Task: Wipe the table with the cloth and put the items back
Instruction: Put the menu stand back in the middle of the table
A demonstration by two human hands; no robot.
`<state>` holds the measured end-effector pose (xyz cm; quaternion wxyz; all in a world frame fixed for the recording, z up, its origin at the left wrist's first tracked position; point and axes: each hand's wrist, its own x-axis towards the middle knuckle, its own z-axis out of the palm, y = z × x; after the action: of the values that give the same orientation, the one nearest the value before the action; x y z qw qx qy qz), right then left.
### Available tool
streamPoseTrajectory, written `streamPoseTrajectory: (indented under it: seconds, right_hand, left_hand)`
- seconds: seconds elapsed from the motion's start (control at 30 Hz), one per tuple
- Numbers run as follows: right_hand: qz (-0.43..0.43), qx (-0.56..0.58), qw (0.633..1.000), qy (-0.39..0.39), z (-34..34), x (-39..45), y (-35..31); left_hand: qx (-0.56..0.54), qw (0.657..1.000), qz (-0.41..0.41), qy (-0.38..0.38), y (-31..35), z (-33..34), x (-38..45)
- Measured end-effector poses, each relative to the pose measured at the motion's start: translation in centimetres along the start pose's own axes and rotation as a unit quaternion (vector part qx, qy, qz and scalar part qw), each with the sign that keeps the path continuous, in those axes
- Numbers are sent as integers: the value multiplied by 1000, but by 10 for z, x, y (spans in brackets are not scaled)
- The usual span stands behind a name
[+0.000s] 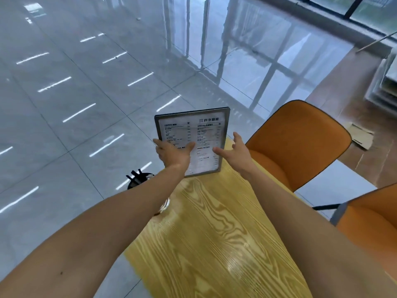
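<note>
In the head view, both bare arms are reaching forward over a yellow wood-grain table (214, 233). A framed menu (193, 134) is standing upright, tilted slightly, at the far end of the table, its printed face turned toward the camera. The left hand (174, 154) is gripping the menu at its left edge: the thumb is lying across the printed front, and the fingers are wrapping round the frame's side toward the back. The right hand (235, 152) is hovering just beside the menu's right edge with its fingers spread and curled loosely; the thumb tip is showing in front of the menu's lower right part, but whether it is touching the surface cannot be told.

Under the left forearm, a clear glass (165, 204) is sitting on the table near its left edge, mostly hidden by the arm. Past that edge, a black holder (139, 179) with dark sticks poking out is showing against the floor; what it is resting on cannot be told. An orange chair (300, 136) is standing at the table's right side, and a second orange chair (369, 222) is standing nearer the camera. The glossy grey tile floor (75, 93) is reflecting ceiling lights and window frames. No cloth is showing in this view.
</note>
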<state>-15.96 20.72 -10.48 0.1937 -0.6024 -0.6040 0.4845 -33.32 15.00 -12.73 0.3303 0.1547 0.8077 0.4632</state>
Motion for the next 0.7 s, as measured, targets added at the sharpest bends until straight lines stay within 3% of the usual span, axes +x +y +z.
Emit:
streamPoseTrajectory:
  seconds: [0.3, 0.47, 0.7]
  right_hand:
    - [-1, 70, 998, -7, 23, 28, 8]
    - [-4, 78, 996, 34, 30, 32, 12]
    - [5, 61, 994, 88, 26, 22, 21]
  left_hand:
    - [16, 999, 5, 48, -25, 10, 19]
    - [47, 996, 22, 72, -30, 10, 21]
    - [90, 994, 47, 45, -30, 5, 20]
